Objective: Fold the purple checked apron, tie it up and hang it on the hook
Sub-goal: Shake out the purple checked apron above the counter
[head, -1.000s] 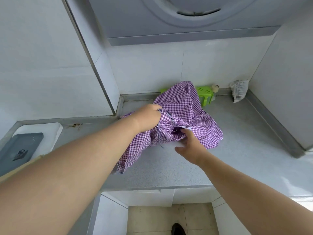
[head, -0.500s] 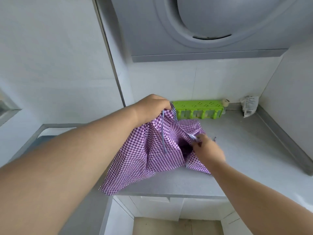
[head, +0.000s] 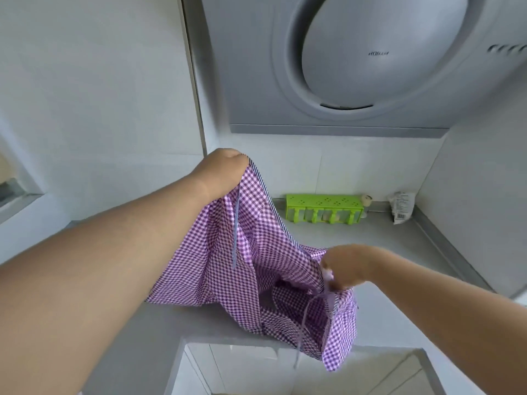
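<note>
The purple checked apron [head: 256, 258] hangs crumpled above the grey counter [head: 385, 246], held up by both hands. My left hand [head: 222, 172] is raised high at centre, shut on a top edge with dark striped trim; a pale tie string dangles below it. My right hand [head: 345, 266] is lower and to the right, pinching another edge of the apron where a second thin string [head: 302, 323] hangs down. The cloth's lower folds drape over the counter's front edge. No hook is in view.
A green perforated rack [head: 325, 208] stands against the back wall, with a small bottle [head: 366, 201] and a white packet [head: 402, 206] to its right. A grey range hood [head: 370, 61] hangs overhead. White tiled walls close in at left and right.
Both hands have lifted the apron off the counter; my left hand rose highest, and my right hand pulled its edge out to the right. The camera has tilted upward.
</note>
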